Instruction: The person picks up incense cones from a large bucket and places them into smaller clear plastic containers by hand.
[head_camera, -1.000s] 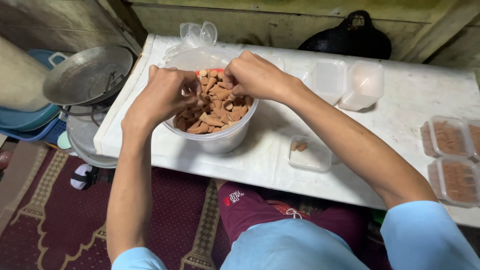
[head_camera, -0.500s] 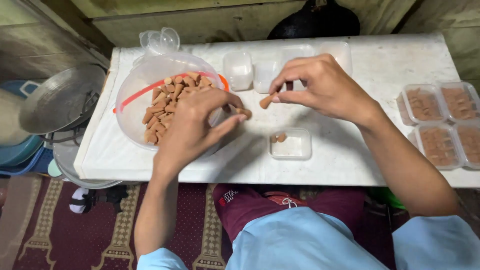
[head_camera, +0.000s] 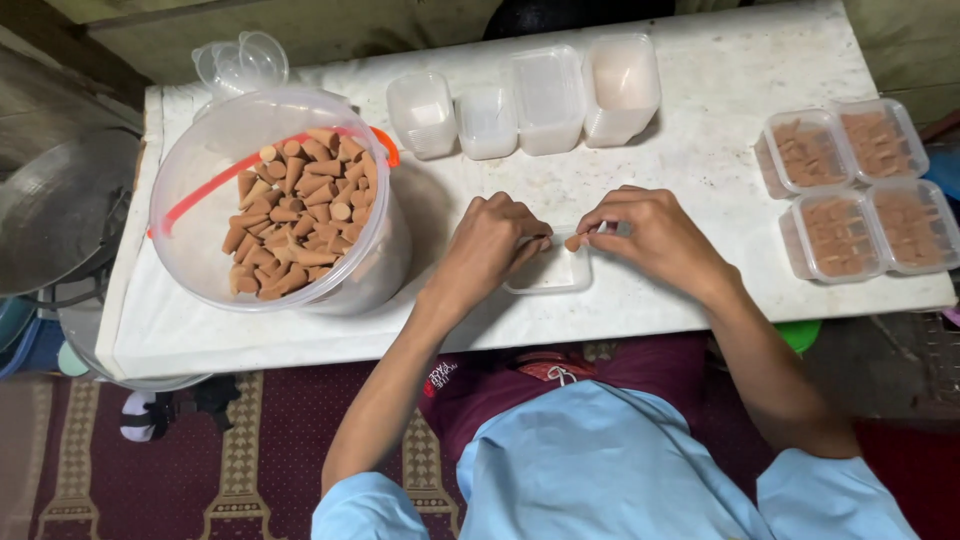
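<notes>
- Two bare hands are meeting over a small clear rectangular plastic tub (head_camera: 552, 272) sitting near the front edge of the white marble-look table (head_camera: 700, 160), about midway along it.
- Left hand (head_camera: 487, 248) is curling over the tub's left end, fingers bent together and resting on its rim; what they are pinching, I cannot tell.
- Right hand (head_camera: 655, 235) is hovering at the tub's right end, thumb and forefinger pinching a small brown cone-shaped piece (head_camera: 572, 241) just above the rim.
- Big clear round plastic bucket (head_camera: 275, 200) with a red handle is standing towards the table's left end, holding a heap of the same brown cones.
- Stacks of empty clear tubs (head_camera: 530, 100) are lining the back edge, well apart from the hands.
- Four filled clear tubs (head_camera: 860, 185) are sitting together at the right end.
</notes>
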